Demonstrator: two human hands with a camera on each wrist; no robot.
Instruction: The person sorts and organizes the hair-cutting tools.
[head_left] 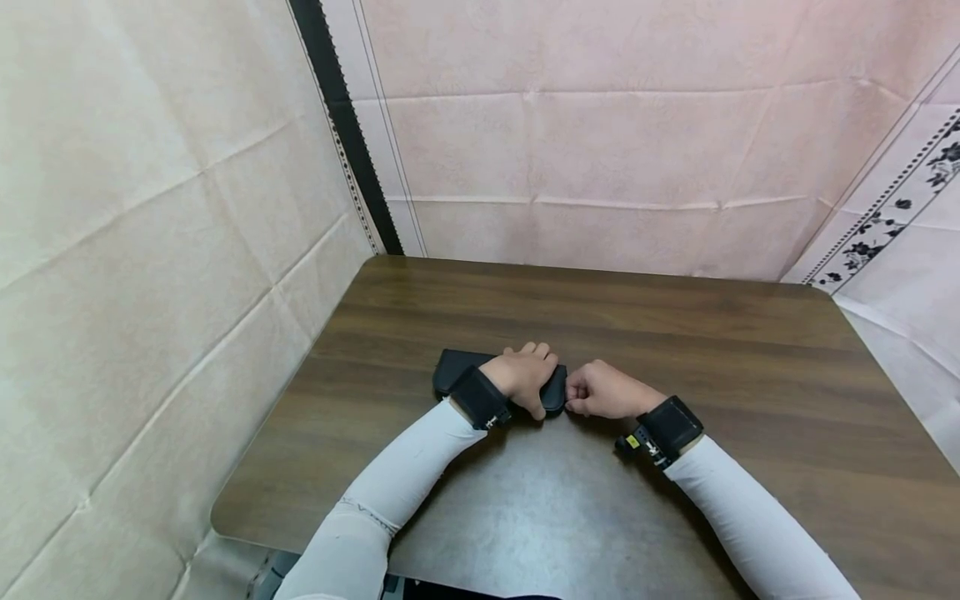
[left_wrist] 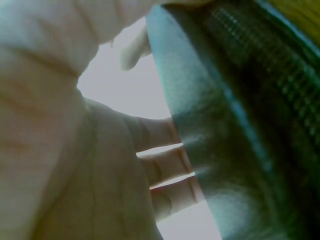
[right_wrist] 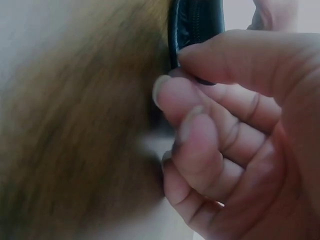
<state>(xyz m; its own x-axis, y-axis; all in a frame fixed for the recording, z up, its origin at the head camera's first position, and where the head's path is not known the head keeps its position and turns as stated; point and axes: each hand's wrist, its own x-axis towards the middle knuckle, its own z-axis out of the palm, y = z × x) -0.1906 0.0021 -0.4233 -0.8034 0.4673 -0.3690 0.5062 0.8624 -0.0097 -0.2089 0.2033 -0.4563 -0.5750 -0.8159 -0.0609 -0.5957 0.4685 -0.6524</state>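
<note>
A long black zip case (head_left: pixel 459 364) with rounded ends lies on the table. Across its right half rests my left hand (head_left: pixel 525 377), fingers over the far side and thumb down the near edge, holding it. In the left wrist view a toothed zip (left_wrist: pixel 280 75) runs along the side of the case. My right hand (head_left: pixel 611 392) is at the right end, its fingers curled. Seen from the right wrist, the thumb and forefinger pinch at the corner of the shiny case (right_wrist: pixel 205 20); what lies between those fingertips is hidden.
The brown wood-grain table (head_left: pixel 675 325) reaches beyond the case on all sides. Pale creased cloth (head_left: pixel 615 142) hangs behind it and along the left (head_left: pixel 150 250). Both wrists wear black bands with small cameras.
</note>
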